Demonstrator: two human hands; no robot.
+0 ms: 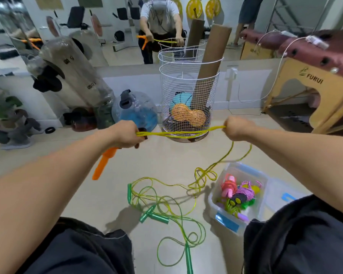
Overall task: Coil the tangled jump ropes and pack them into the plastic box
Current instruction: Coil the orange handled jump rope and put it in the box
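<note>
My left hand (127,135) grips the orange handles (103,163) and one end of a bundle of yellow rope (182,133). My right hand (236,129) pinches the other end, so the strands stretch taut between both fists. The rest of that yellow rope hangs from my right hand down to a knot (203,176) on the floor. Green-handled ropes (166,206) lie tangled on the floor between my knees. The clear plastic box (218,206) stands at the lower right and holds several coiled ropes (238,192), pink, purple and green.
A white wire basket (188,91) with balls and cardboard tubes stands just beyond my hands. A water bag (135,109) and weight bags sit to its left. A massage table (315,76) is at the right. A mirror on the wall reflects me.
</note>
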